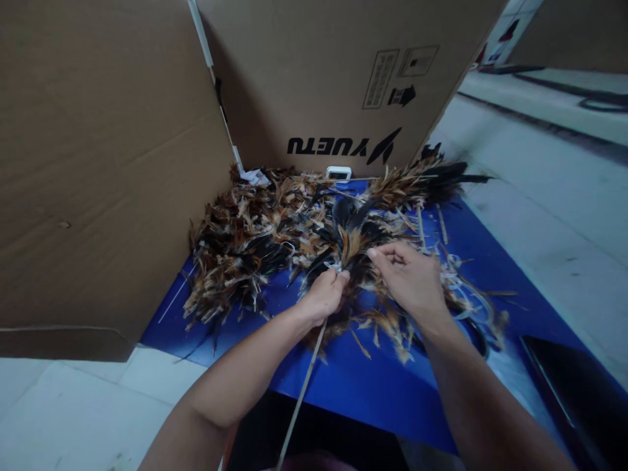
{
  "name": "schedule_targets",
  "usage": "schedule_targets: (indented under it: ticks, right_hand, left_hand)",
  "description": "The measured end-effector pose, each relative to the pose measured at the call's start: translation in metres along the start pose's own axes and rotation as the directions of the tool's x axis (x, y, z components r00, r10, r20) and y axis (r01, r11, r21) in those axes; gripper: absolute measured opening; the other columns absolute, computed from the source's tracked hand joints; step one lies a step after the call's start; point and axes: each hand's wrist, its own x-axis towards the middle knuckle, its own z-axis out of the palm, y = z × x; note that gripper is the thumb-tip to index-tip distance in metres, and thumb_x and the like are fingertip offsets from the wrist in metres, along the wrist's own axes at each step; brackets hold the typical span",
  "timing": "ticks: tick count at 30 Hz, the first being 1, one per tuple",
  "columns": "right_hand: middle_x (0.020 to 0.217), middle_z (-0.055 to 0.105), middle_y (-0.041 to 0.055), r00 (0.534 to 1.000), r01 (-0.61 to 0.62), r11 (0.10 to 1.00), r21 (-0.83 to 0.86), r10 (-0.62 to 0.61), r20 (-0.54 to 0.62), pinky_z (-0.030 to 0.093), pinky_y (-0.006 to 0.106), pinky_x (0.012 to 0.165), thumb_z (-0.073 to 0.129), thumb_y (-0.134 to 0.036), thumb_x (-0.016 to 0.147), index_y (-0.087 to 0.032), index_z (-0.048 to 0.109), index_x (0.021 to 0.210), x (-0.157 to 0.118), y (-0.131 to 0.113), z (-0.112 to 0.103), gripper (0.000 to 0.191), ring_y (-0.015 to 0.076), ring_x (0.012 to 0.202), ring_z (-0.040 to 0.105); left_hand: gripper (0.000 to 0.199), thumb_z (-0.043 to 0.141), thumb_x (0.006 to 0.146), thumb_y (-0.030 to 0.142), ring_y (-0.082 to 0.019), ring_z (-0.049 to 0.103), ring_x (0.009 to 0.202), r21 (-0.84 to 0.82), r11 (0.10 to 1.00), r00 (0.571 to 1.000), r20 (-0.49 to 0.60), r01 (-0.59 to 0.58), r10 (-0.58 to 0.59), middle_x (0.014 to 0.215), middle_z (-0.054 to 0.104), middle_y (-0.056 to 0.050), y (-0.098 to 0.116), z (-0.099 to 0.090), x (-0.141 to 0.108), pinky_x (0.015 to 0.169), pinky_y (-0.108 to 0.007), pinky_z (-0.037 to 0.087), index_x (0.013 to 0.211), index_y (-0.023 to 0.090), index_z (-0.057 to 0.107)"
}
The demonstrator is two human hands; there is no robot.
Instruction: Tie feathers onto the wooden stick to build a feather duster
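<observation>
Feathers [350, 245], glossy black and tawny, fingers [338, 278] gripping slender pale stick [307, 383]

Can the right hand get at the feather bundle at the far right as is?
Likely yes: the right hand is near the feather bundle, with only low strips and loose feathers seemingly between.

A slim, pale stick [307, 379] slants over the blue desk [363, 405], its far end meeting fanned black and golden-brown feathers [350, 241].
</observation>
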Motion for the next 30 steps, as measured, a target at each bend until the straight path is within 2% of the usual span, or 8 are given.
schedule_targets:
  ticks: [3, 5, 8, 12, 14, 18, 23, 30]
  right_hand:
    - [0.045, 0.052, -0.0005, 0.983, -0.022, 0.992, -0.127, 0.044, 0.177, 0.034, 0.024, 0.046, 0.049, -0.055, 0.078, -0.018, 0.055, 0.054, -0.004, 0.001, 0.000, 0.044, 0.0106, 0.044, 0.045]
    - [0.043, 0.050, -0.0010, 0.962, -0.062, 0.993, -0.105, 0.087, 0.257, 0.032, 0.023, 0.044, 0.050, -0.058, 0.075, -0.018, 0.052, 0.049, -0.006, 0.002, 0.008, 0.048, 0.0101, 0.043, 0.043]
    - [0.041, 0.047, -0.0010, 0.935, -0.230, 0.970, 0.084, 0.196, 0.296, 0.031, 0.023, 0.040, 0.055, -0.060, 0.069, -0.018, 0.049, 0.048, -0.007, 0.001, 0.023, 0.048, 0.0100, 0.041, 0.041]
    - [0.049, 0.053, 0.0021, 0.897, -0.413, 0.831, 0.372, 0.300, 0.325, 0.030, 0.023, 0.035, 0.060, -0.055, 0.068, -0.013, 0.061, 0.065, -0.005, -0.004, 0.035, 0.042, 0.0104, 0.040, 0.042]
    - [0.054, 0.057, 0.0024, 0.902, -0.423, 0.795, 0.434, 0.322, 0.290, 0.031, 0.022, 0.034, 0.063, -0.050, 0.067, -0.012, 0.063, 0.073, -0.004, -0.005, 0.036, 0.038, 0.0098, 0.041, 0.044]
    - [0.054, 0.056, 0.0002, 0.907, -0.419, 0.771, 0.480, 0.332, 0.259, 0.035, 0.020, 0.034, 0.065, -0.045, 0.066, -0.014, 0.060, 0.070, -0.004, -0.004, 0.037, 0.032, 0.0092, 0.042, 0.046]
    - [0.044, 0.051, -0.0023, 0.869, -0.487, 0.723, 0.489, 0.348, 0.351, 0.032, 0.021, 0.026, 0.062, -0.047, 0.069, -0.016, 0.056, 0.067, -0.008, -0.005, 0.035, 0.032, 0.0095, 0.030, 0.043]
    - [0.048, 0.053, -0.0021, 0.899, -0.424, 0.757, 0.497, 0.284, 0.334, 0.030, 0.021, 0.028, 0.058, -0.051, 0.072, -0.016, 0.057, 0.071, -0.008, -0.002, 0.030, 0.035, 0.0074, 0.030, 0.039]
  left_hand:
    - [0.026, 0.041, 0.085, 0.040, -0.003, 0.024, 0.039, 0.049, 0.998, 0.998, 0.051, -0.042, 0.040, 0.056, 0.032, 0.007, 0.004, -0.001, -0.003, 0.038, -0.016, 0.016, 0.071, 0.019, 0.036]
    - [0.029, 0.039, 0.086, 0.044, -0.003, 0.024, 0.039, 0.070, 0.995, 0.995, 0.072, -0.073, 0.068, 0.056, 0.031, 0.007, 0.004, -0.001, -0.005, 0.037, -0.016, 0.017, 0.073, 0.019, 0.038]
    - [0.032, 0.038, 0.085, 0.049, -0.003, 0.024, 0.039, 0.095, 0.992, 0.993, 0.083, -0.089, 0.081, 0.055, 0.032, 0.007, 0.003, 0.002, -0.007, 0.037, -0.016, 0.018, 0.074, 0.019, 0.038]
    - [0.028, 0.041, 0.084, 0.046, -0.002, 0.022, 0.037, 0.093, 0.993, 0.992, 0.113, -0.071, 0.060, 0.055, 0.031, 0.008, 0.002, 0.007, -0.010, 0.037, -0.016, 0.017, 0.077, 0.019, 0.038]
    - [0.026, 0.042, 0.085, 0.044, -0.002, 0.022, 0.037, 0.081, 0.995, 0.992, 0.120, -0.057, 0.047, 0.055, 0.031, 0.008, 0.001, 0.009, -0.011, 0.036, -0.015, 0.017, 0.079, 0.019, 0.038]
    - [0.024, 0.043, 0.084, 0.043, -0.001, 0.023, 0.036, 0.039, 0.999, 0.991, 0.133, 0.002, -0.007, 0.055, 0.032, 0.009, 0.001, 0.010, -0.012, 0.036, -0.014, 0.017, 0.080, 0.020, 0.038]
    - [0.029, 0.048, 0.081, 0.044, 0.001, 0.026, 0.037, -0.113, 0.992, 0.969, 0.245, 0.046, -0.017, 0.060, 0.043, 0.005, 0.002, 0.008, -0.011, 0.036, -0.011, 0.017, 0.075, 0.018, 0.038]
    - [0.027, 0.058, 0.075, 0.037, 0.000, 0.029, 0.041, -0.339, 0.928, 0.923, 0.385, 0.155, -0.014, 0.067, 0.048, 0.000, 0.006, 0.002, -0.006, 0.035, -0.011, 0.014, 0.077, 0.014, 0.044]
